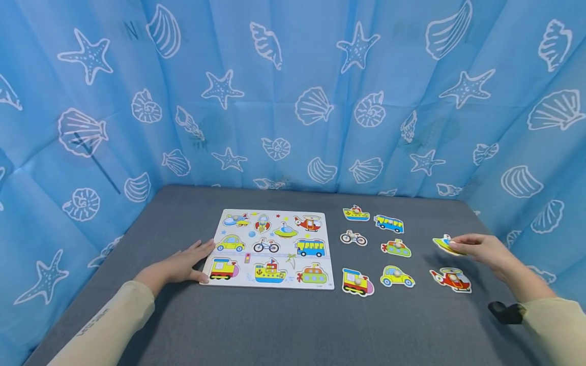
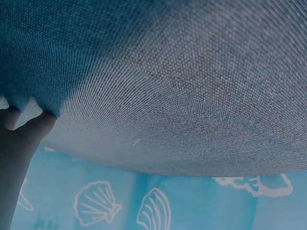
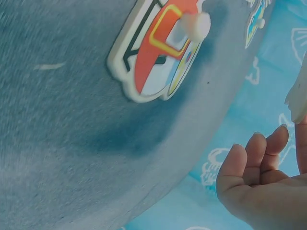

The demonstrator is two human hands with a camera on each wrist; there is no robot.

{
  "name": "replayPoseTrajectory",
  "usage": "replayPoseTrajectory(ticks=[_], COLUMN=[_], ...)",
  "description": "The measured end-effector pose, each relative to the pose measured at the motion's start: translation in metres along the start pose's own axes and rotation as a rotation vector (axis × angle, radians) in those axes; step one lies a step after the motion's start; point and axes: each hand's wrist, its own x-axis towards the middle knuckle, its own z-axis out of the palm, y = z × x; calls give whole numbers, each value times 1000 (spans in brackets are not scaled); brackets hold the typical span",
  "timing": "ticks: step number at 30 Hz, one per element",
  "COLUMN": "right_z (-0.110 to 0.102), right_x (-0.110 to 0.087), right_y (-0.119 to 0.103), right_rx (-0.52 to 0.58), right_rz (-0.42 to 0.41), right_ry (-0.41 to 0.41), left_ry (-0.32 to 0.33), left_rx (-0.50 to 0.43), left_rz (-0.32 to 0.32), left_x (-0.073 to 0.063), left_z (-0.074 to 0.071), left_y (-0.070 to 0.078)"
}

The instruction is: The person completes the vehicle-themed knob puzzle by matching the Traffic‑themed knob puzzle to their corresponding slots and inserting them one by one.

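My right hand (image 1: 480, 248) pinches a flying saucer puzzle piece (image 1: 443, 244) above the right side of the table; in the right wrist view only a pale sliver of it (image 3: 298, 98) shows at the edge. Just below that hand lies a helicopter piece (image 1: 452, 280), its knob up. My left hand (image 1: 185, 262) rests with spread fingers at the left edge of a white puzzle board (image 1: 270, 286). Vehicle pictures cover the board, and knobs appear on its airplane (image 1: 235, 219) and rocket (image 1: 262, 224). The left wrist view catches part of the left hand (image 2: 24, 143).
Between the board and my right hand lie loose knobbed pieces: a ship (image 1: 356, 214), a bus (image 1: 388, 224), a bicycle (image 1: 353, 238), a submarine (image 1: 396, 248), a train (image 1: 357, 283) and a car (image 1: 397, 277). A blue shell-patterned curtain (image 1: 284, 122) surrounds the grey table (image 1: 274, 325).
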Motion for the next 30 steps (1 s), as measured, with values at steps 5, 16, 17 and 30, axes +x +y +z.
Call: replayPoseTrajectory(ticks=[5,16,17,30], right_z=[6,19,21,42], right_x=[0,1,1,2], right_y=[-8,-25,-27,-49], right_rx=[-18,-18,-19,-16], right_rz=[-21,-46,-50,-107], right_ry=[-7,-24,-24,-57], left_ry=[0,14,14,10], left_rx=[7,14,15,17], left_rz=[-6,-3,-2,-1], left_x=[1,-2,-2,1], left_z=[0,0,1,2], left_y=[0,2,2,-1])
